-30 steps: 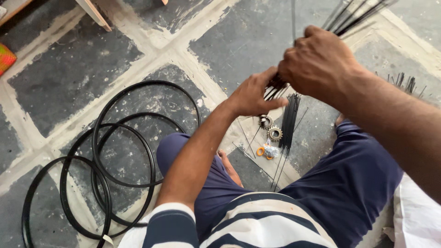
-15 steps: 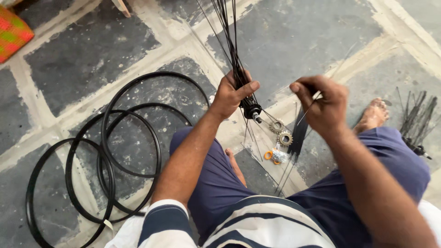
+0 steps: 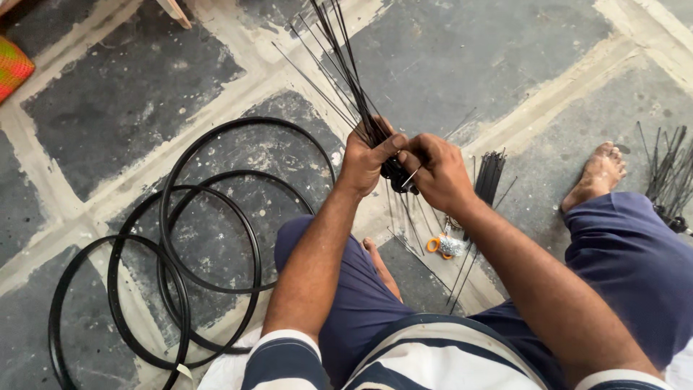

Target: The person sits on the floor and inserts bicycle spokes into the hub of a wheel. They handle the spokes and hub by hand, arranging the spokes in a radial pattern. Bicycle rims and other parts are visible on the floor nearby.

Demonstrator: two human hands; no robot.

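The left hand (image 3: 367,160) grips a black hub (image 3: 398,175) with a fan of thin spokes (image 3: 339,61) rising from it, fingers wrapped tight. Touching the hub, the right hand (image 3: 435,170) pinches one spoke between its fingers. This looks like threading spokes into the hub; the next move calls for lining up a hole. Rims (image 3: 209,238) lie on the floor left of the hub.

Bare floor (image 3: 462,65) beyond the hands — black rims (image 3: 209,238) crowding left, loose spokes (image 3: 491,173) perhaps scattered right.
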